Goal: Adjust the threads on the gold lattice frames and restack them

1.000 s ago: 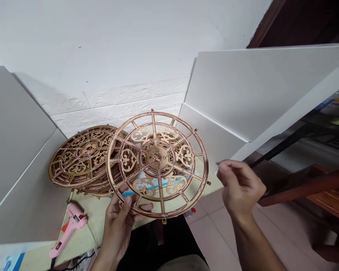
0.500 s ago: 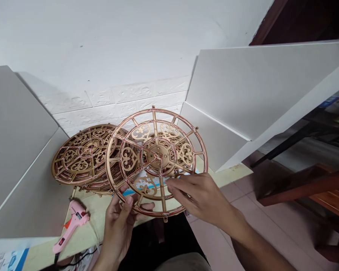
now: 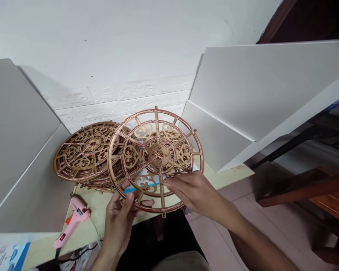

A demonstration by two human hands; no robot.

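My left hand (image 3: 118,222) grips the lower left rim of a gold laser-cut wooden wheel (image 3: 159,154), which has red-lined edges and scrollwork panels. The wheel stands tilted, held up off the table. My right hand (image 3: 194,194) lies across its lower right part, fingers reaching in among the spokes. Behind it, overlapped by the wheel, is a stack of similar ornate gold discs (image 3: 86,158). A pink hot glue gun (image 3: 73,222) lies to the left of my left hand.
Grey-white boards (image 3: 22,150) lean at left and white boards (image 3: 260,90) at right, against a white brick-pattern wall (image 3: 124,98). A pale tabletop (image 3: 98,210) holds a blue-printed sheet (image 3: 147,180). Tiled floor (image 3: 214,241) and a wooden bench (image 3: 299,188) lie to the right.
My right hand has come in from the right and now lies over the wheel's lower right part. The left hand and wheel have barely moved, and the view has shifted slightly.
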